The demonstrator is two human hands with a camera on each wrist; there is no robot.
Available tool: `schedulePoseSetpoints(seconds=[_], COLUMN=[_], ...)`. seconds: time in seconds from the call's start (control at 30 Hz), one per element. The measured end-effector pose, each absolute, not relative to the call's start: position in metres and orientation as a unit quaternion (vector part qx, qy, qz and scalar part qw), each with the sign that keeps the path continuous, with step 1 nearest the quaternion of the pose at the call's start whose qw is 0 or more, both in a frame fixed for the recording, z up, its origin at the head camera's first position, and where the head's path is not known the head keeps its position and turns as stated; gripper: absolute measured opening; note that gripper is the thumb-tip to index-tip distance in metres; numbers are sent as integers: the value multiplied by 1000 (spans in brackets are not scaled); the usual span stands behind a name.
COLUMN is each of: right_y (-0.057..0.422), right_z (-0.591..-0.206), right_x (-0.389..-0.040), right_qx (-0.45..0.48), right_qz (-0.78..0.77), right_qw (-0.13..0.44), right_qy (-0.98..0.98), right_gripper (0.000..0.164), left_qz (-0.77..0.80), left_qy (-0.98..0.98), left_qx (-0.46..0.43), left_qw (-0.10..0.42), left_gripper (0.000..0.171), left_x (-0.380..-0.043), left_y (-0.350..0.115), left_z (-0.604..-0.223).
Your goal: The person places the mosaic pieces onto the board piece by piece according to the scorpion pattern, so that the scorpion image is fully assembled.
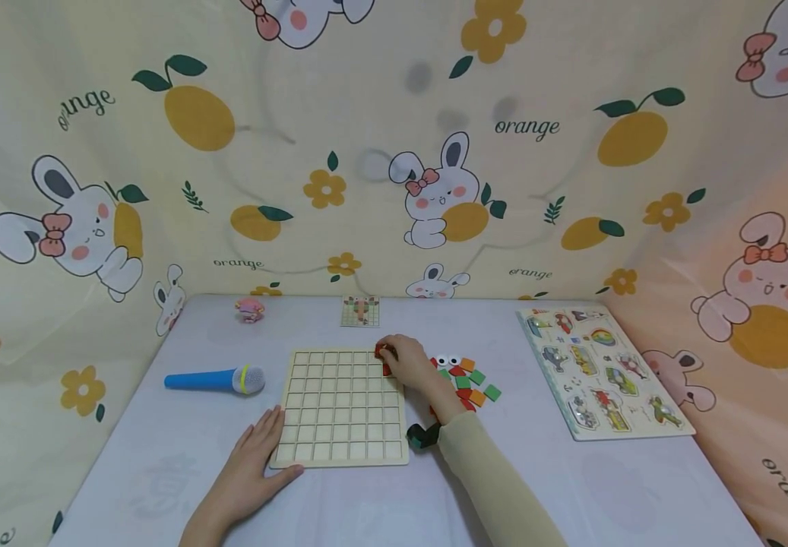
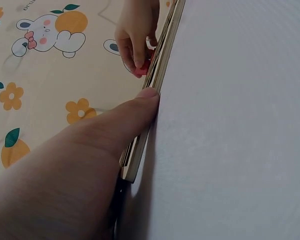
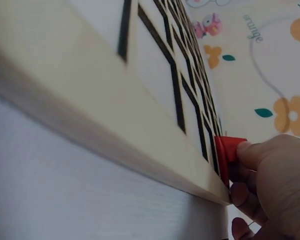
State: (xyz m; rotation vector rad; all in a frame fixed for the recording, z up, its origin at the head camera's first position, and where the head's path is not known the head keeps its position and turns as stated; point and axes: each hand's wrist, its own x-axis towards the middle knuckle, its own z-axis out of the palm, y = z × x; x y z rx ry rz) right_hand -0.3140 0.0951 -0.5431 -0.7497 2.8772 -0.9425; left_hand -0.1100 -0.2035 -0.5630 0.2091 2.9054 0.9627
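A wooden grid board (image 1: 342,409) lies flat on the white table. My left hand (image 1: 246,469) rests against its left edge with fingers straight and the thumb at the near corner. At the board's far right corner, my right hand (image 1: 412,366) pinches a small red tile (image 3: 234,146) between thumb and fingers. Another red piece (image 3: 221,162) shows under the pinched tile, at the board's edge. The right hand partly hides that corner in the head view. Beside the right forearm lie several loose green tiles (image 1: 492,393), orange tiles (image 1: 477,397) and red tiles.
A blue toy microphone (image 1: 212,381) lies left of the board. Behind it sits a small pink toy (image 1: 250,310). A patterned card (image 1: 360,311) stands beyond the board. A picture puzzle board (image 1: 606,372) lies at the right. Two googly eyes (image 1: 448,361) are near the tiles.
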Motion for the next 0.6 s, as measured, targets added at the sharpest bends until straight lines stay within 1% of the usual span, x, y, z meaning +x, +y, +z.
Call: schedulePoseSetpoints(seconds=[0.3, 0.6], right_y=[93, 92], right_z=[-543, -546], right_x=[-316, -317], right_qx=[-242, -217], right_qz=[-312, -336], right_qw=[-2, 7], right_qy=[919, 916], right_gripper=[28, 22], left_qz=[315, 310], left_qy=[946, 947], left_qx=[64, 64], left_qw=[42, 45], left_gripper=[107, 108], left_x=[-110, -111], left_y=[-205, -204], left_z=[-565, -564])
